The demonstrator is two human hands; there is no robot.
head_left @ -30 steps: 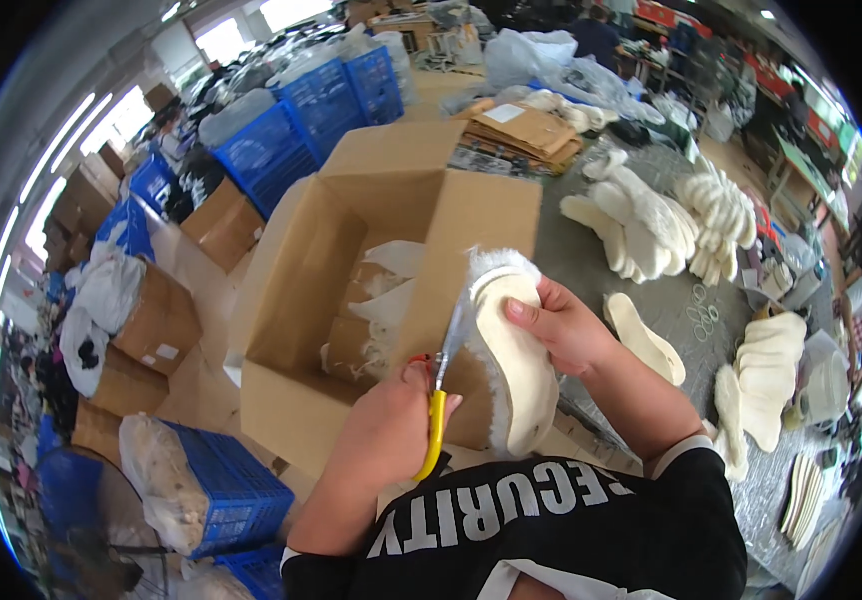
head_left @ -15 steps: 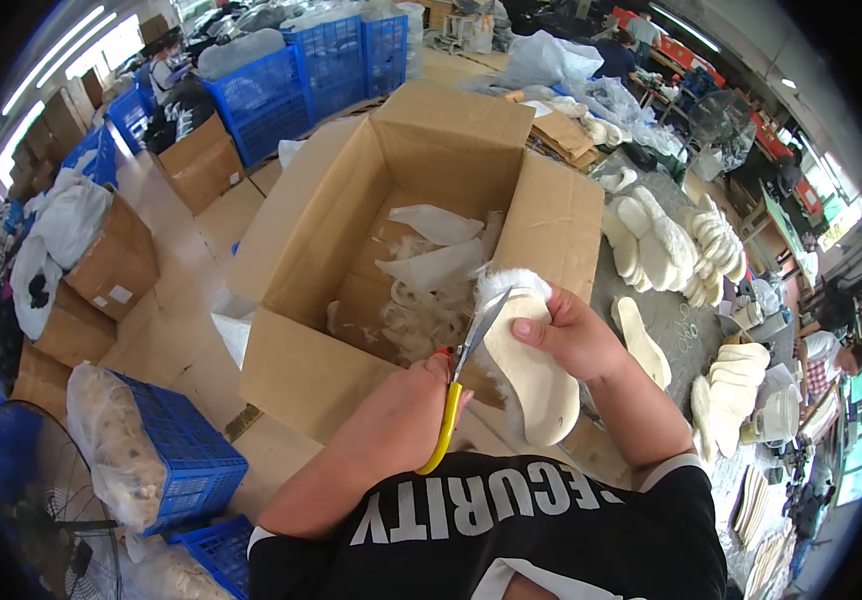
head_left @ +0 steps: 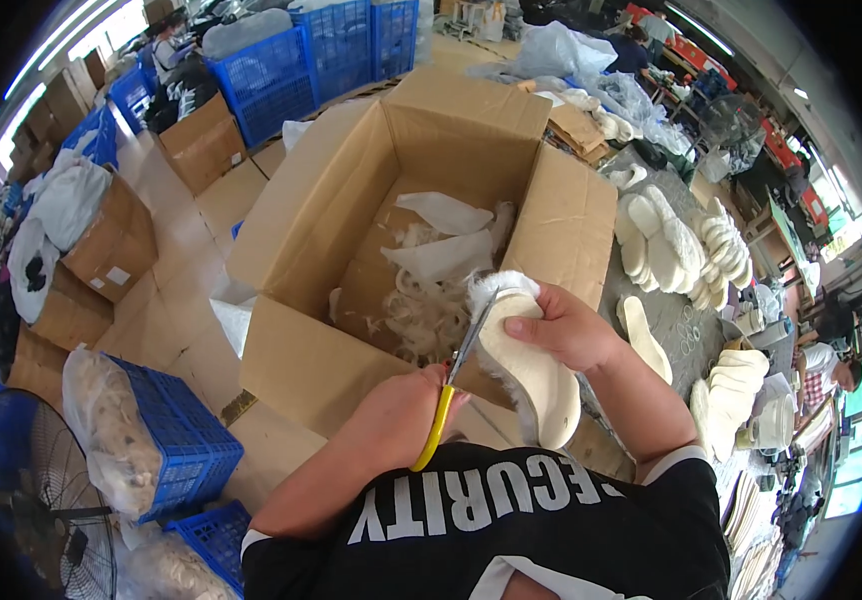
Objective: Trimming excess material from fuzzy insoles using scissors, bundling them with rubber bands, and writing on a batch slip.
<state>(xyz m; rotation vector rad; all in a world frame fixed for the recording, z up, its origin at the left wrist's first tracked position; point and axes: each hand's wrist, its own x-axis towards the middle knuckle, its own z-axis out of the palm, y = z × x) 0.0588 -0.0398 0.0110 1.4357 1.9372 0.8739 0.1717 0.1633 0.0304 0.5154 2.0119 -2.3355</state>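
Note:
My left hand (head_left: 406, 410) is closed around scissors (head_left: 435, 432) with yellow handles, their blades pointing up and away from me. Those blades lie along the left, fluffy edge of a cream insole (head_left: 539, 385) with white fleece around its rim. Gripping the insole's right side is my right hand (head_left: 576, 328), its thumb flat on the smooth face and the fingers hidden behind. Both hands are above the near right side of a cardboard box (head_left: 301, 345), where white fluffy trimmings (head_left: 426, 310) and pale sheet pieces (head_left: 441, 212) lie.
On the right, a grey table carries a single insole (head_left: 643, 338), piled fleecy insoles (head_left: 661, 240) and another stack (head_left: 731, 395). Blue crates (head_left: 186, 430) and a standing fan (head_left: 46, 490) are at the left. More cartons (head_left: 111, 235) stand beyond, with people working farther off.
The scissor blades look closer together and their tip is a little lower along the insole's fluffy edge. My right hand keeps its hold. The whole view has shifted slightly.

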